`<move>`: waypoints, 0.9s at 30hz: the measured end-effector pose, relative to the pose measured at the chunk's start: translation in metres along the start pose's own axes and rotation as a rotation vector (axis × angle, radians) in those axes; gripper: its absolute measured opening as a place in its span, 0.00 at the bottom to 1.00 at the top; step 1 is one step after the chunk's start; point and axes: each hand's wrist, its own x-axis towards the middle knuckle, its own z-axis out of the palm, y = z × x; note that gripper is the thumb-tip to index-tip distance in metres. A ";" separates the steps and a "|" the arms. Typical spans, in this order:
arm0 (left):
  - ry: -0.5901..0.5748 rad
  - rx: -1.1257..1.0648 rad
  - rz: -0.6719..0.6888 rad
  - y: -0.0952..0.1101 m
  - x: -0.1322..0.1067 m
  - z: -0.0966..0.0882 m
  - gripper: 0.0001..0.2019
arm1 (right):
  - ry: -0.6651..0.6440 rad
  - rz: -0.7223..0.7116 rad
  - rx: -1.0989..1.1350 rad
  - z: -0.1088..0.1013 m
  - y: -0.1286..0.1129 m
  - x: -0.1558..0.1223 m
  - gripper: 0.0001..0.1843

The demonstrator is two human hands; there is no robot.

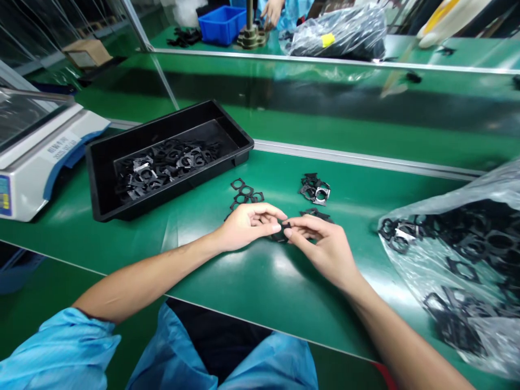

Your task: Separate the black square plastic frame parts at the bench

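Observation:
My left hand [248, 223] and my right hand [320, 245] meet at the middle of the green table [252, 281]. Between their fingertips both pinch one small black plastic frame part [281, 234], mostly hidden by the fingers. Just beyond my left hand lies a short row of black frame parts [244, 194]. A small heap of black frame parts [315, 189] sits beyond my right hand, and a few more [317, 214] lie right by its fingers.
A black tray [101, 179] holding several frame parts stands at the left. A weighing scale [36, 146] sits at the far left. A clear plastic bag [479, 200] of black parts lies at the right. Behind a metal rail runs a conveyor; another person's hand [271, 12], a blue bin [222, 24] and a bag are far off.

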 end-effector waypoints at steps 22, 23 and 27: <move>0.064 -0.142 -0.011 -0.003 0.002 0.001 0.20 | -0.008 -0.009 0.064 0.001 0.005 0.001 0.20; 0.065 -0.148 -0.003 -0.003 0.002 0.001 0.20 | -0.016 -0.008 0.069 0.001 0.006 0.001 0.20; 0.045 -0.170 0.010 -0.003 0.002 0.001 0.20 | -0.035 0.017 0.095 0.002 0.003 0.001 0.22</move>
